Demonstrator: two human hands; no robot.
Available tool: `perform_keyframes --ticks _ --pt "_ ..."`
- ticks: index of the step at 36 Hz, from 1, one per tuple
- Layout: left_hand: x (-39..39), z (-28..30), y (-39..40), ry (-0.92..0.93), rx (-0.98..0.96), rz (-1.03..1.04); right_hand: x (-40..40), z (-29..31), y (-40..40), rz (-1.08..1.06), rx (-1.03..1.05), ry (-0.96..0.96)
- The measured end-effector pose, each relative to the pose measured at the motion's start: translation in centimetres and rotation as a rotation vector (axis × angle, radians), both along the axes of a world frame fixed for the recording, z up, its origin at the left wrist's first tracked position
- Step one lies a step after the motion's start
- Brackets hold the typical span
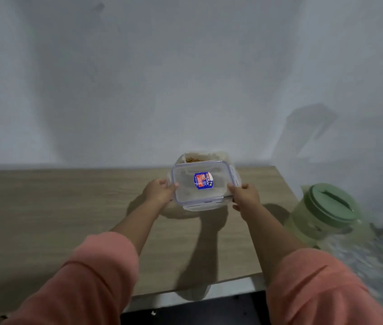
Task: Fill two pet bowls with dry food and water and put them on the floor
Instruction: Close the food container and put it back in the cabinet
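Note:
A clear plastic lid (201, 185) with a blue rim and a blue-red label hangs tilted above the wooden table (52, 207). My left hand (159, 192) grips its left edge and my right hand (244, 195) grips its right edge. Behind and below the lid stands a clear container (205, 157) with brown dry food showing at its top; most of it is hidden by the lid. No pet bowl is in view.
A pale green jug (324, 214) with a green lid stands on the floor to the right of the table. A grey-white wall runs close behind the table. The table's front edge lies near my sleeves, with dark floor below it.

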State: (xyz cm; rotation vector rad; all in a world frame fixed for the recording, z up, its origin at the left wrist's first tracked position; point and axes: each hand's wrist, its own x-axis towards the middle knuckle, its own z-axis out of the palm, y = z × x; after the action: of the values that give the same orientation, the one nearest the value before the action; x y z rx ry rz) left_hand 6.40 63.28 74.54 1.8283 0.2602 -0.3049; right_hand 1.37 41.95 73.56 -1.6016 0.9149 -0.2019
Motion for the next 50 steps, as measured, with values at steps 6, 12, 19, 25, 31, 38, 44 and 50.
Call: perform_keyframes --ticks 6,12,19,25,31,38,44,50 --pt "3.3 1.4 -4.0 -0.055 0.059 0.015 3.5 0.3 -3.4 -0.014 -0.039 -0.007" --pt "7.1 0.9 -6.6 -0.058 0.161 0.051 7.6 -0.6 -5.9 0.019 -0.077 0.013" --pt "9.3 -0.3 -8.4 -0.035 0.206 0.112 11.2 -2.5 -7.3 0.092 -0.121 0.081" --pt "9.7 -1.0 -8.7 0.031 0.18 0.117 12.4 -2.7 -7.4 0.121 -0.143 0.175" --pt "9.7 -1.0 -8.7 0.046 0.172 0.107 11.8 -2.5 -7.2 0.073 -0.119 0.13" --pt "8.3 -1.5 -8.0 0.054 0.237 0.107 10.6 -2.4 -6.6 0.107 -0.135 0.148" --pt "7.4 -1.5 -8.0 0.02 0.239 0.123 10.6 -1.8 -6.3 0.229 -0.282 0.201" --pt "7.3 -0.7 -9.0 0.012 0.26 0.147 10.6 -1.1 -6.0 0.295 -0.445 0.326"
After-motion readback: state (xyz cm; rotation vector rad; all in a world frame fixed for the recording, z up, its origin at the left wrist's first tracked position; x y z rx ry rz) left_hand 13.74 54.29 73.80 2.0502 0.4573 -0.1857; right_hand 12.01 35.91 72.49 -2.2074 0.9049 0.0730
